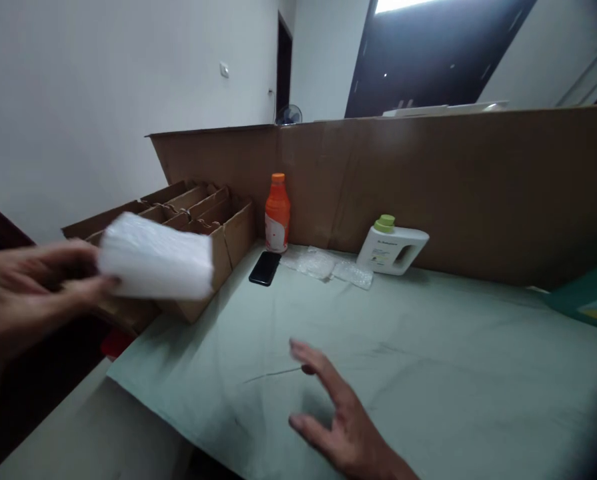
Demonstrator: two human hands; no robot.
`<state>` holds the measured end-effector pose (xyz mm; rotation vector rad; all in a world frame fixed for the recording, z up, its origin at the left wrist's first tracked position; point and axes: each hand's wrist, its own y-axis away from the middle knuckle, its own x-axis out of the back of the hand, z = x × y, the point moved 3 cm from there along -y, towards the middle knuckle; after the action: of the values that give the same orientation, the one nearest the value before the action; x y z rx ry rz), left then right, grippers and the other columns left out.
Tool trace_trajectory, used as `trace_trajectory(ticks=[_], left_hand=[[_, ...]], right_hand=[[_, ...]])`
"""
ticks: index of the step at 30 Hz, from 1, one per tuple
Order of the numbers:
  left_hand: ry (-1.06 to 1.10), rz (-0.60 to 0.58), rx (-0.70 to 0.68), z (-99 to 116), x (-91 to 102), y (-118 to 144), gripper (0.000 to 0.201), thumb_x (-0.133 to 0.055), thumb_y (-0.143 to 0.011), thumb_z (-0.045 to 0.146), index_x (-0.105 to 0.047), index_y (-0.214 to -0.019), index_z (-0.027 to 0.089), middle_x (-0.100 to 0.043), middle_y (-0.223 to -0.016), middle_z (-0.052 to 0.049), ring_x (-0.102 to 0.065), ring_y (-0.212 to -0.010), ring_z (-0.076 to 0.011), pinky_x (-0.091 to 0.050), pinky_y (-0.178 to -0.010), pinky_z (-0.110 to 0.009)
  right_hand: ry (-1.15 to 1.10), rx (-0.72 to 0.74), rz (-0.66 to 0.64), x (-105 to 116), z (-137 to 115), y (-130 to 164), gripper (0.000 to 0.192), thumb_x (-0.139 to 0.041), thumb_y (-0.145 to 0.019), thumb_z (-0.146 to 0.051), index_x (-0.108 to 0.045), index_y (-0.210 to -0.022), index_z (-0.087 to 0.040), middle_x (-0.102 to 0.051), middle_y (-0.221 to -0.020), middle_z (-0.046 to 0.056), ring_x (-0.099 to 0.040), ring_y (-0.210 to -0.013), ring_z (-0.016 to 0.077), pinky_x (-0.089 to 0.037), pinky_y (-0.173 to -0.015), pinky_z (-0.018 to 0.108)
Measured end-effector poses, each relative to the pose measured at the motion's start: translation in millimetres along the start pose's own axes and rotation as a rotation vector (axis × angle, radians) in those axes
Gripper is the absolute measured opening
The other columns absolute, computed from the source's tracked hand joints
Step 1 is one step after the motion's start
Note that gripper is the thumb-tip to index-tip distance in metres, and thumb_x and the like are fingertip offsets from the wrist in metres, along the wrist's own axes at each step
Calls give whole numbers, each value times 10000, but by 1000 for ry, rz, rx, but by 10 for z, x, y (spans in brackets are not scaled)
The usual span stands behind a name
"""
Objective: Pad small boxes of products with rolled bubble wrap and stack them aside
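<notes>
At the left, my left hand (43, 287) pinches the end of a white, flat packet (158, 260), blurred by motion, that looks like folded bubble wrap. It is raised in front of the divided cardboard box (218, 257), hiding part of it. Whether something is wrapped inside it I cannot tell. Over the pale tabletop (238, 333), my right hand (345, 420) is open, thumb and forefinger apart, with nothing between them. Further back lie clear bubble wrap pieces (323, 263), apart from both hands.
An orange bottle (277, 213) stands beside the box, behind a black phone (265, 269). A white jug with a green cap (393, 247) leans near the cardboard wall (453, 180) at the back. A green object (591, 293) sits at the right edge.
</notes>
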<state>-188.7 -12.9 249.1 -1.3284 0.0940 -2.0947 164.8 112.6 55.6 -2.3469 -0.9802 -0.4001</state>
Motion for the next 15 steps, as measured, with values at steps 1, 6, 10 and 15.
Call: trace_trajectory(ticks=[1,6,10,15], left_hand=[[125,-105,-35,147,-205,149,288,-636,-755,538,-674,-860,273,-665,-721,47,-622,-690,-190,-527,-641,-312],[453,-596,-150,691,-1501,478,222,-604,-791,384,-599,-663,202,-554,-576,22,-486,-546,-116,-393,-521,-240],[521,-555,-140,613,-1595,85,388,-644,-810,474,-693,-1048,171,-647,-704,5,-547,-619,-124,-420,-563,-228],[264,-141,-143,428,-1075,-1025,402,-564,-858,437,-704,-1095,144,-733,-933,-51,-645,-778,-165,-493,-669,-252]], right_hand=[[-90,-44,32,82,-61,-103,821,-711,-847,-477,-322,-1550,-308,-408,-1580,138,-432,-1424,322,-503,-1043,487],[-287,-248,-37,44,-148,-459,616,-762,-762,-541,-648,-1263,-201,-726,-1141,103,-695,-985,275,-594,-835,388],[-305,-376,95,243,181,-815,389,-753,-766,-511,-713,-942,-166,-740,-859,51,-674,-739,201,-597,-680,332],[-302,-476,469,1124,836,-1449,451,-725,-713,-595,-661,-906,-193,-736,-968,95,-696,-814,229,-620,-630,362]])
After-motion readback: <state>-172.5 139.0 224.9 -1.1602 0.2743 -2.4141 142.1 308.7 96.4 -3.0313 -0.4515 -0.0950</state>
